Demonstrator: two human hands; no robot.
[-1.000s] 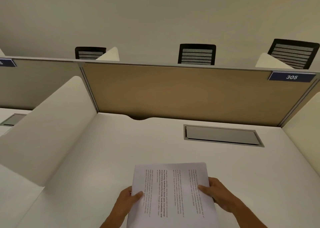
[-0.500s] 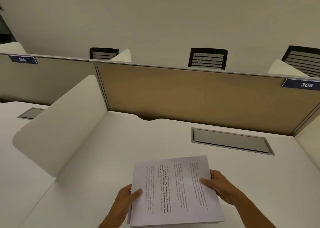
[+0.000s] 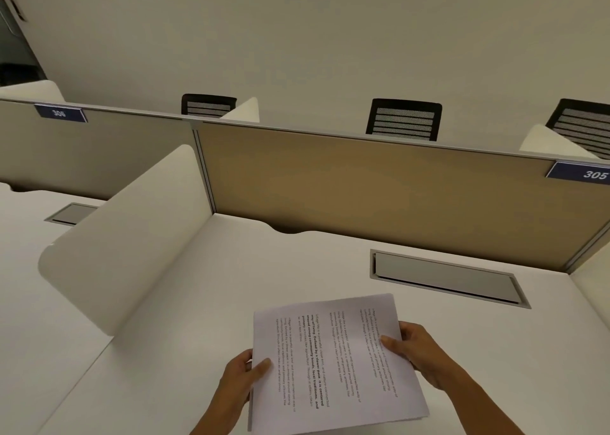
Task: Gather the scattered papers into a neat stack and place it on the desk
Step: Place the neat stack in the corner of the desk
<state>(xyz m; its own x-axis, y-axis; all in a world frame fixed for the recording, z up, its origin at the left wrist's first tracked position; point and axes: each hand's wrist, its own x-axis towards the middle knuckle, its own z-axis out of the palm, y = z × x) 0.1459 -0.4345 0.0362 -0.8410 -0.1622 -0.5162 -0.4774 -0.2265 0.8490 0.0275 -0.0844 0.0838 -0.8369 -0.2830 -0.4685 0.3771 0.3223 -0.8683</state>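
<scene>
A stack of white printed papers (image 3: 333, 362) is held flat just above the near part of the white desk (image 3: 204, 302), its text running sideways. My left hand (image 3: 242, 378) grips the stack's left edge, thumb on top. My right hand (image 3: 414, 349) grips the right edge, thumb pressed on the top sheet. The sheets lie fairly aligned, with a lower sheet's corner peeking out at the bottom right. No other loose papers show on the desk.
A tan partition (image 3: 363, 187) closes the back of the desk, with white side dividers left (image 3: 132, 230) and right (image 3: 594, 289). A grey cable hatch (image 3: 445, 278) sits in the desk's back right. Black chairs (image 3: 404, 119) stand beyond. A plate reads 305 (image 3: 581, 172).
My view has turned left and slightly down, showing more of the neighbouring desk. The stack has rotated a little in my hands and its bottom edge has come into view.
</scene>
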